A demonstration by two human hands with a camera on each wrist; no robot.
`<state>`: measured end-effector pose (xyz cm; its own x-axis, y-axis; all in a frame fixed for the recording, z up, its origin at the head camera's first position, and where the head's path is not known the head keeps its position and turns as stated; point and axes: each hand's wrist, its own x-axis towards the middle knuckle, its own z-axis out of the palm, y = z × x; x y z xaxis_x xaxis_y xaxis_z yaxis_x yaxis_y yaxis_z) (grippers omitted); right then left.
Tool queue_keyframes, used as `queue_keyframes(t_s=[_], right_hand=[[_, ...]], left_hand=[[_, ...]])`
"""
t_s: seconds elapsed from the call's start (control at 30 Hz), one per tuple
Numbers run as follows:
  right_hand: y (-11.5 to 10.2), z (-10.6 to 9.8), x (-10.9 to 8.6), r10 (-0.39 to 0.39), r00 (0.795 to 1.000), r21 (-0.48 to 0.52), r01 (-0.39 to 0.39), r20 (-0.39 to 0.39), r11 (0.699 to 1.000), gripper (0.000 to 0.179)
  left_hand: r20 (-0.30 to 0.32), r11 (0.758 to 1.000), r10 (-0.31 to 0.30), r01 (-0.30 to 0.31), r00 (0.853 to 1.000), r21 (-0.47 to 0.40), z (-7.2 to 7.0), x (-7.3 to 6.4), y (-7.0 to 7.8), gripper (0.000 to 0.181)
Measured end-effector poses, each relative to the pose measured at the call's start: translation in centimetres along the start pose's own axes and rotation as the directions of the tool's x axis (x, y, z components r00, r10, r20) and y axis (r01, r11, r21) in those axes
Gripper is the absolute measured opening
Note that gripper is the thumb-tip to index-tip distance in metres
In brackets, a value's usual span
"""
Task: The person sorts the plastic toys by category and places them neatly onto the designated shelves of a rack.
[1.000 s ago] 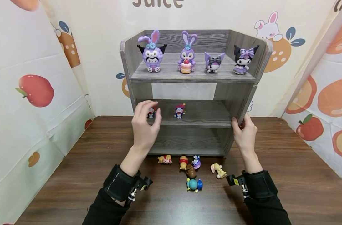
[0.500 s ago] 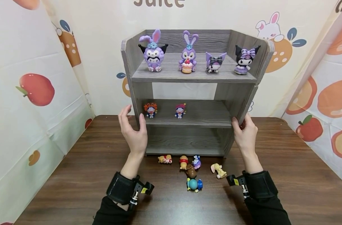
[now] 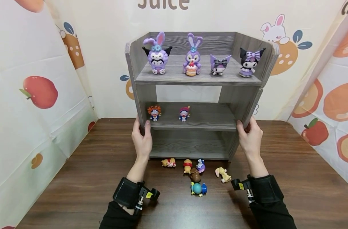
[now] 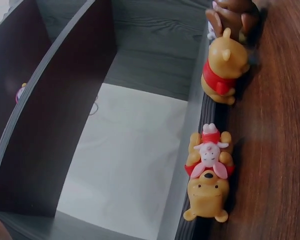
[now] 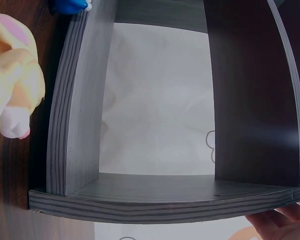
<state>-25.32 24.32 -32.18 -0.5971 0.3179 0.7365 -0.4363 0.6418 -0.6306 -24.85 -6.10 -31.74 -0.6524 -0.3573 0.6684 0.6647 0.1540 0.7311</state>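
A grey wood-grain display shelf [image 3: 208,116] with three levels stands on the table. My left hand [image 3: 142,141] holds its left side panel at middle-shelf height, thumb at the front edge and fingers outside. Opposite it, my right hand [image 3: 250,138] grips the right side panel; in the right wrist view its fingers [image 5: 280,224] show beyond that panel. On the middle board stand two small figurines, one with an orange crab-like hat [image 3: 154,113] on the left and one with a red hat [image 3: 184,114] near the centre. The lowest level holds nothing.
Purple figurines [image 3: 192,60] line the top board. Before the shelf lie a bear hugging a pink piglet [image 4: 207,175], a red-shirted bear [image 4: 220,70], a brown figure [image 3: 195,175], a purple one [image 3: 201,166], a turquoise-blue one [image 3: 199,189] and a pale yellow long-eared one [image 3: 223,174].
My left hand has moved from in front of the crab-hat figurine out to the left, then onto the left side panel. That figurine now shows fully. The right hand keeps its place.
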Motion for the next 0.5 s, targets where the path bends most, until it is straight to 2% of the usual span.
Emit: queue_keyframes(t_s=[0.1,0.17,0.33,0.5], right_hand=[[0.03,0.02,-0.04,0.001,1.000,-0.002,-0.001,0.004,1.000,0.020],[0.03,0.01,-0.04,-0.006,1.000,-0.004,0.006,0.007,1.000,0.020],[0.04,-0.25,0.07,-0.028,1.000,-0.019,0.028,0.008,0.999,0.021],[-0.49,-0.69,0.35,-0.008,1.000,-0.014,0.008,-0.005,1.000,0.029]], left_hand=[[0.013,0.998,-0.067,0.067,0.998,-0.021,-0.14,0.01,-0.18,0.039],[0.012,0.996,-0.085,0.085,0.996,-0.027,-0.22,0.03,-0.25,0.038],[0.013,0.995,-0.099,0.100,0.995,-0.028,-0.20,0.07,-0.29,0.037],[0.020,0.994,-0.108,0.109,0.994,-0.029,-0.16,0.11,-0.29,0.036]])
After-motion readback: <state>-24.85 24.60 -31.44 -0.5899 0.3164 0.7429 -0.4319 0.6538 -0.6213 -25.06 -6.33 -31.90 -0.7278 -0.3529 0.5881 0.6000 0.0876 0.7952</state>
